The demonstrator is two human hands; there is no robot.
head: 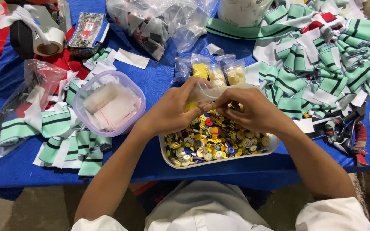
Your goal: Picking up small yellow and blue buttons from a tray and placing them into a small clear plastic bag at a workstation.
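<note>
My left hand (174, 109) and my right hand (251, 111) meet over a white tray (219, 160) heaped with mixed coloured buttons (213, 139). Between them they pinch a small clear plastic bag (204, 92) that shows yellow inside; the left fingers hold its side and the right fingers press at its mouth. Behind the hands stand several small clear bags of yellow and cream buttons (219, 70).
A lilac-rimmed clear tub (84, 92) of small zip bags sits at the left. Green-and-white striped fabric pieces lie at the left (67, 143) and in a large heap at the right (322, 64). Pliers (343, 130), a tape roll (48, 42) and crumpled plastic bags (159, 21) lie on the blue cloth (159, 77).
</note>
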